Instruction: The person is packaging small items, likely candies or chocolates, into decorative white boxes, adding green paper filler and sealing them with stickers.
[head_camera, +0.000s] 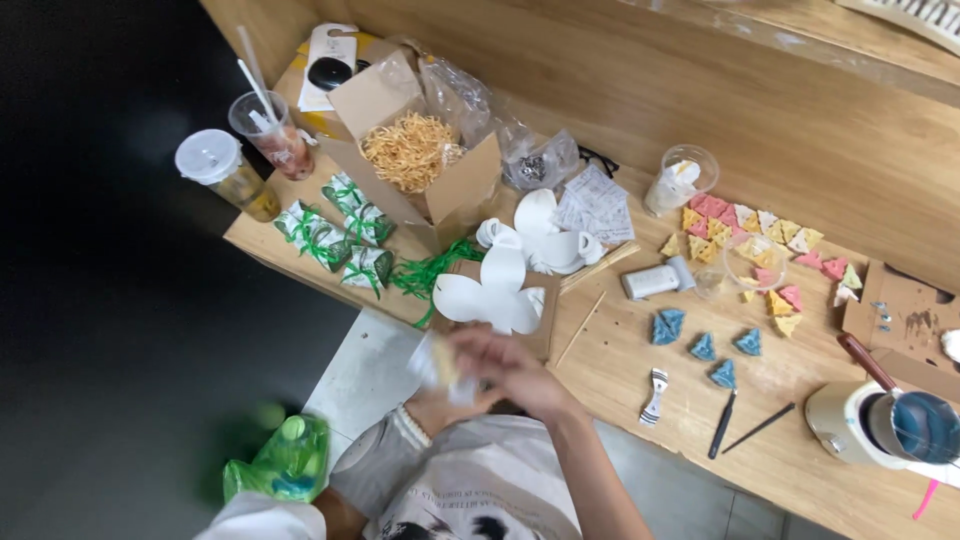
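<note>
Both your hands are together at the near edge of the desk, working a small clear-wrapped packet with something pale yellow inside. It's motion-blurred. Right hand lies over the packet, fingers curled onto it; left hand comes up from below, and I can't tell whether its fingers are clenched or loose.

Handling, my read: light, soft, crinkly film, likely slippery. Pinch it at the wrap's edges, not the middle; the contents may crush.

Room: the white flower-shaped cutouts sit just ahead of your fingers, with green ribbon beside them, so keep forward moves short. The open box of shredded paper and two lidded cups are further left. Blue triangle pieces and tools lie to the right, well apart. You're right at the desk edge, so a drop goes to the floor.
</note>
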